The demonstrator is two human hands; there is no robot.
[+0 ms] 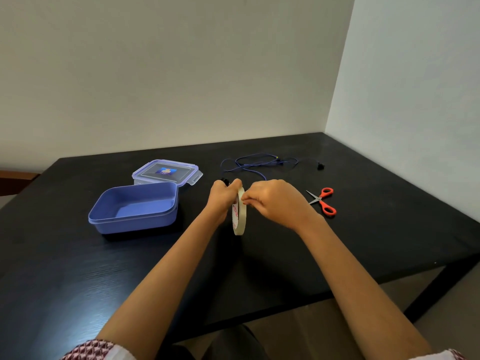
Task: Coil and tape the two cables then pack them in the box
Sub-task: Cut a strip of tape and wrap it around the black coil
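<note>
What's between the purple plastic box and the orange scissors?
The head view shows the left hand and right hand there, holding a cream ring-shaped tape roll.

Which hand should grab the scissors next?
Right, probably. The scissors lie on the table just to the right of the right hand, which only pinches at the tape roll. The left hand grips the roll and something black, so it is busy.

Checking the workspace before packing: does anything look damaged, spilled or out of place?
Nothing damaged or spilled. The blue cable lies loose and uncoiled at the far side of the table. The box sits open, its lid behind it; the scissors lie on the right.
</note>
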